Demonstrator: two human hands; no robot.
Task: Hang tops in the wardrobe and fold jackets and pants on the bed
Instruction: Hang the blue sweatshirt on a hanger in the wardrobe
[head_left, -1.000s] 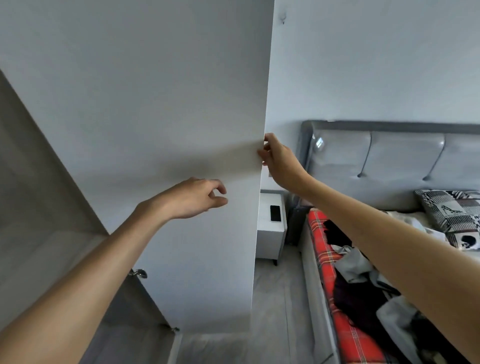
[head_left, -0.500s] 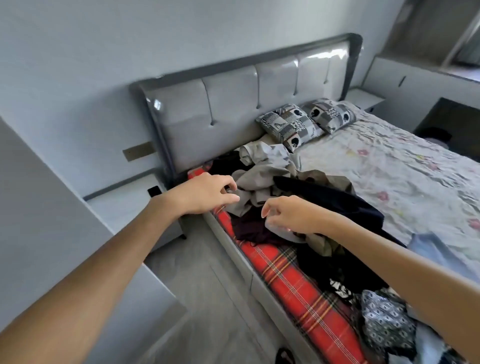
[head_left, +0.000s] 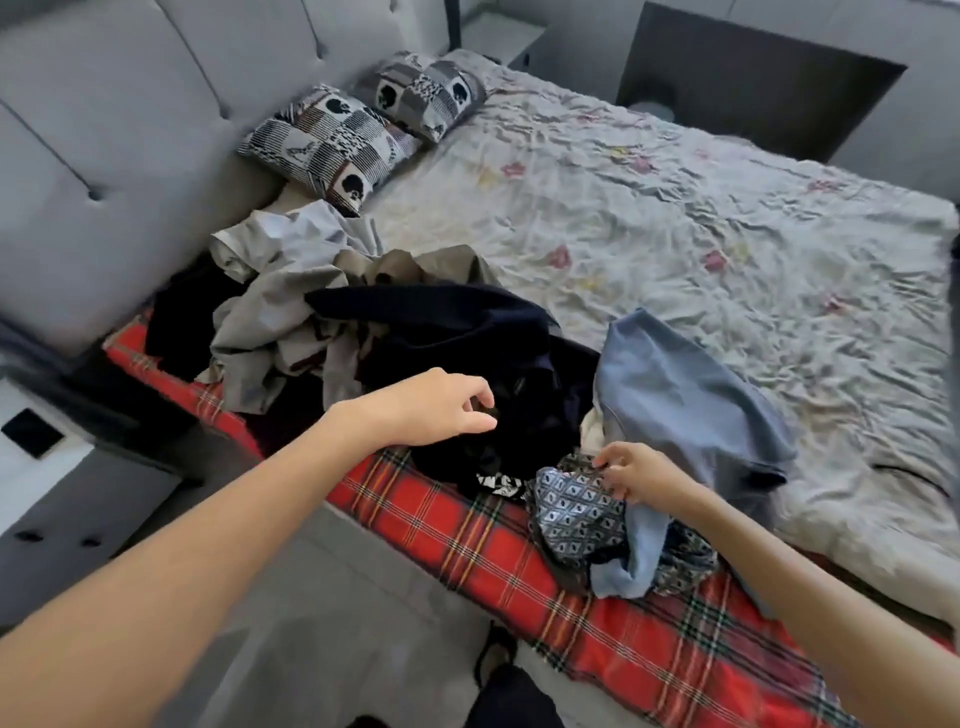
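The left hand (head_left: 436, 410), at frame centre, hovers over a crumpled dark navy garment (head_left: 467, 322) with fingers loosely curled, holding nothing. The right hand (head_left: 641, 480), lower right of centre, sets curled fingertips on a grey diamond-patterned fabric piece (head_left: 571, 514); a pinch cannot be confirmed. The hands are apart. These clothes, a pale blue garment (head_left: 675, 395) and creased grey garments (head_left: 270, 322) lie on the floral-sheeted bed (head_left: 675, 208), beside its red tartan blanket (head_left: 467, 535).

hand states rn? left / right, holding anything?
Left hand: open, fingers loosely curled over the dark garment, gripping nothing.
Right hand: closed, fingers pinching the edge of the patterned garment.
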